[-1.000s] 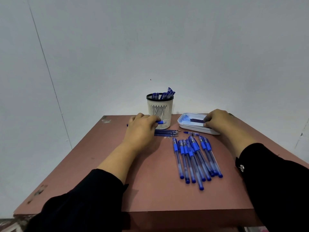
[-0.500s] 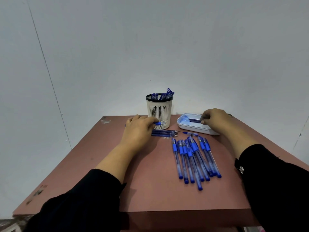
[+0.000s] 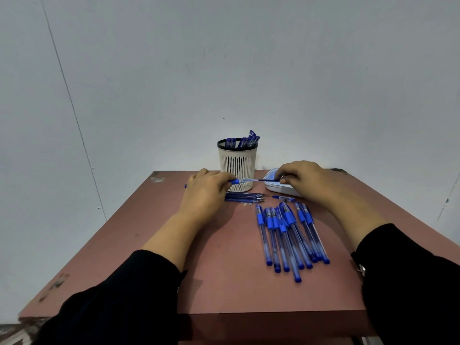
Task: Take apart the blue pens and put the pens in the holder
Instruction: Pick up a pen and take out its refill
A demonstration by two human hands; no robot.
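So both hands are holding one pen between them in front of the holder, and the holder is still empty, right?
Not quite: the holder is not empty. The head view shows blue pen parts standing in it. The rest holds: the left hand and right hand hold one pen in front of it.

One head-worn wide-angle view looks forward and down across the brown table (image 3: 224,282) toward the wall (image 3: 224,58).
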